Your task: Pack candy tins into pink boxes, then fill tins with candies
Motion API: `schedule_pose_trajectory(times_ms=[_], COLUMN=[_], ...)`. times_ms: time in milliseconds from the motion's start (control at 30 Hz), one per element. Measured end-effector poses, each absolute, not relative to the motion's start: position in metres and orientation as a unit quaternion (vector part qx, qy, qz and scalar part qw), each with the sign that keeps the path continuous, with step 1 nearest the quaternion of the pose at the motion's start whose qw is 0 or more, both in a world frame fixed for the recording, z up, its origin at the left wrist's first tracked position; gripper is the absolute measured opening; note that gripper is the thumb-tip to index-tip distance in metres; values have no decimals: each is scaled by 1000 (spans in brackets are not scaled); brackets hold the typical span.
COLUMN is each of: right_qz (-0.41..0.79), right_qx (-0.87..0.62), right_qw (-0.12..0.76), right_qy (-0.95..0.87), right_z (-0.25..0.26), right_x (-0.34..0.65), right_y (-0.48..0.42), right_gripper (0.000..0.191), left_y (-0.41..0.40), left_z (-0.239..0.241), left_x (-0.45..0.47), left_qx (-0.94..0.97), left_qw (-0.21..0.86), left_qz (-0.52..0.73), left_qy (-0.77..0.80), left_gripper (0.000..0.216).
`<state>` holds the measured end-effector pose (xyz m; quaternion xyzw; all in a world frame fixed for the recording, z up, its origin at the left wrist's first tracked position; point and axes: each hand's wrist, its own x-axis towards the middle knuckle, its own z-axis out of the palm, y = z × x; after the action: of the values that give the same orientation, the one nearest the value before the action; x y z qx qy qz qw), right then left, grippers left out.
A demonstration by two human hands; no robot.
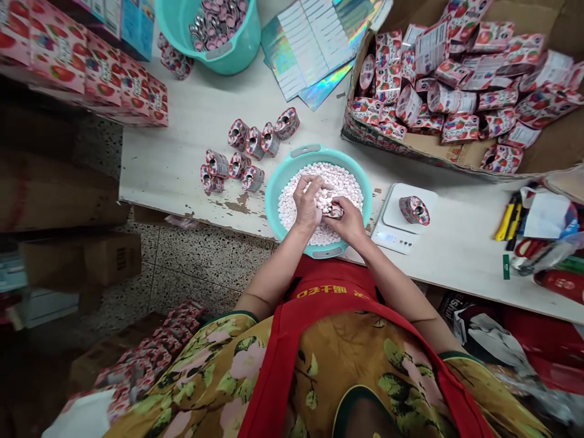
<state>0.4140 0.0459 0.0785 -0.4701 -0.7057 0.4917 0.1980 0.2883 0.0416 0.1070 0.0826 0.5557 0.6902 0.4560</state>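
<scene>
Over a turquoise basin (272, 210) full of small pale pink candies (292, 176), my two hands work close together. My left hand (306, 204) is cupped around some candies, and a few show between its fingers and the other hand. A small strawberry-printed container (334, 210) is gripped in my right hand (349, 222), tilted, with candies at its opening; the fingers partly cover it. To the right of the basin, a similar printed container (414, 210) lies on a white digital scale (395, 237). Several more printed containers (238, 165) stand left of the basin, round openings showing.
A cardboard box (417, 149) of printed containers sits at the back right. Behind are a second turquoise tub (232, 58) of small pink-and-silver pieces and shiny sticker sheets (314, 48). Printed boxes (59, 55) line the left; a yellow cutter (505, 220) lies right.
</scene>
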Motion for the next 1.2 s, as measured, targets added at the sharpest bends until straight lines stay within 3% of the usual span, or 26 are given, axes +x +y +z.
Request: schedule_pose_trajectory(times_ms=[333,767,1033,1200], right_qz=[446,463,509,541], right_qx=[-497,-488,-486,-497], right_qw=[170,214,261,272], right_qy=[-724,-709,-660,-622], right_z=[93,93,86,80], right_x=[401,400,400,401], right_y=[54,62,62,63], right_gripper=[34,35,32,30], left_y=[58,66,69,68], left_z=[102,111,116,117], left_x=[285,287,297,300], left_qx=[82,87,114,124], left_qw=[401,388,420,503], left_qz=[685,696,696,674], left_qy=[603,598,571,527], left_gripper=[36,45,42,44])
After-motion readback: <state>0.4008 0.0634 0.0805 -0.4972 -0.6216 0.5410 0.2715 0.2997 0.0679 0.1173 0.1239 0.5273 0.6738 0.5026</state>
